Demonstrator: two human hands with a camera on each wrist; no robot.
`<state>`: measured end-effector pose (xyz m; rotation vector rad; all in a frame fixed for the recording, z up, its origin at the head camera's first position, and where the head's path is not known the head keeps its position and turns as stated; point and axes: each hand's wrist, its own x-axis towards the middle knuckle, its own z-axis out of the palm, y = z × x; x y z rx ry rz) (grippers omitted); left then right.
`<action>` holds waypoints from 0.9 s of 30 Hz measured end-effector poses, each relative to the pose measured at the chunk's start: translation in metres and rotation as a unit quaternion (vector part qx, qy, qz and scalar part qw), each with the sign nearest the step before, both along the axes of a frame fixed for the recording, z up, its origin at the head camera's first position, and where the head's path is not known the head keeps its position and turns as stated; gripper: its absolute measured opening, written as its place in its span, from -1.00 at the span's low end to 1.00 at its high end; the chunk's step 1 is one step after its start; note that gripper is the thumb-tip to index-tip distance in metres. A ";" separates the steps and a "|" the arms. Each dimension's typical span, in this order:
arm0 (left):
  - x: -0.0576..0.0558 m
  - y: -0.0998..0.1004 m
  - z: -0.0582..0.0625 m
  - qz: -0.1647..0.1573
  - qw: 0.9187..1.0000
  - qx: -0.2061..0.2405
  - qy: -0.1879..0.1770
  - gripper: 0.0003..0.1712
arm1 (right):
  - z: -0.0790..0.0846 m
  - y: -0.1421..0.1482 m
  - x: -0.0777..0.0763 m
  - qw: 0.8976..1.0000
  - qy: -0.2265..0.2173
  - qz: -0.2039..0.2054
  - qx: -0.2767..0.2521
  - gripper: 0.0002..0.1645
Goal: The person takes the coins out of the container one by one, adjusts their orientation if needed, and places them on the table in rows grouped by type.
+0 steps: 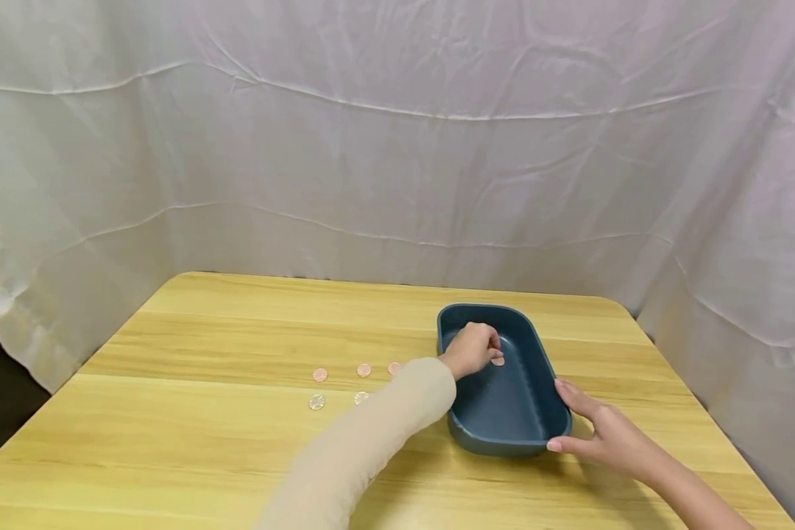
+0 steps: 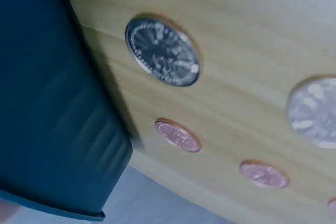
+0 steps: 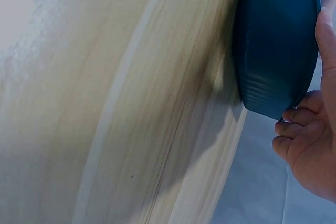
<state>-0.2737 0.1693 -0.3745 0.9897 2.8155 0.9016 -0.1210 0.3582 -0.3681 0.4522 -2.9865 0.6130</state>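
A dark blue-green rectangular tray with high walls stands on the table. My left hand, in a cream sleeve, reaches over its left wall into it, fingers bent. A coin shows at the left fingertips, inside the tray. At the near right corner, my right hand grips the tray, thumb and fingers spread along the rim. In the right wrist view, the right hand's fingers curl at the tray's edge. Left of the tray lie copper-coloured coins and silver coins, partly hidden by the left sleeve.
The wooden table has rounded far corners. A pale hanging cloth surrounds its back and sides. In the left wrist view, a silver coin and a copper coin lie close beside the tray's outer wall.
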 end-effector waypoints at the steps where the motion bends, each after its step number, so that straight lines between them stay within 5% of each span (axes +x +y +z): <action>1: -0.001 0.002 0.000 0.000 1.000 -0.015 0.001 -0.90 | 0.000 0.000 0.000 1.000 0.000 0.000 0.000 0.05; 11: -0.009 0.019 -0.010 0.003 0.989 -0.148 0.007 -0.76 | 0.000 0.001 0.000 1.000 0.004 0.001 -0.003 0.07; 19: -0.012 0.019 -0.016 -0.026 0.981 -0.191 0.019 -0.81 | 0.002 -0.001 0.001 1.000 -0.009 -0.003 -0.008 0.08; 27: -0.008 0.018 -0.017 -0.046 0.983 -0.175 0.005 -0.84 | 0.002 -0.001 0.001 1.000 -0.010 -0.005 -0.010 0.08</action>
